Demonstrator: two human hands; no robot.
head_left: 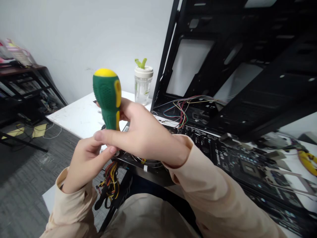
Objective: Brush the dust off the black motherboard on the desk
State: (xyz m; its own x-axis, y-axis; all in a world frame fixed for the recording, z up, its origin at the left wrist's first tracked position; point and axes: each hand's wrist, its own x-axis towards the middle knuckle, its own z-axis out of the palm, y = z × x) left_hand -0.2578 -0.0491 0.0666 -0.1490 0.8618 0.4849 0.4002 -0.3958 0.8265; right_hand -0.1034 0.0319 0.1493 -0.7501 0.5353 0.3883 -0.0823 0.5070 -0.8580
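Note:
A green and yellow screwdriver stands nearly upright, handle up, with my right hand closed around the lower handle, thumb across its front. Its shaft and tip are hidden behind my hands. Just below, my left hand is closed, its thumb pointing right under my right thumb; its fingers and whatever they hold are hidden. Under both hands lies a power supply with a round fan grille, partly covered by my right wrist. A bundle of its coloured cables hangs over the table edge.
An open black computer case stands at the right, thin coloured wires inside. A motherboard lies beside my right forearm. A clear cup with a white lid stands on the white table. A dark shelf is at far left.

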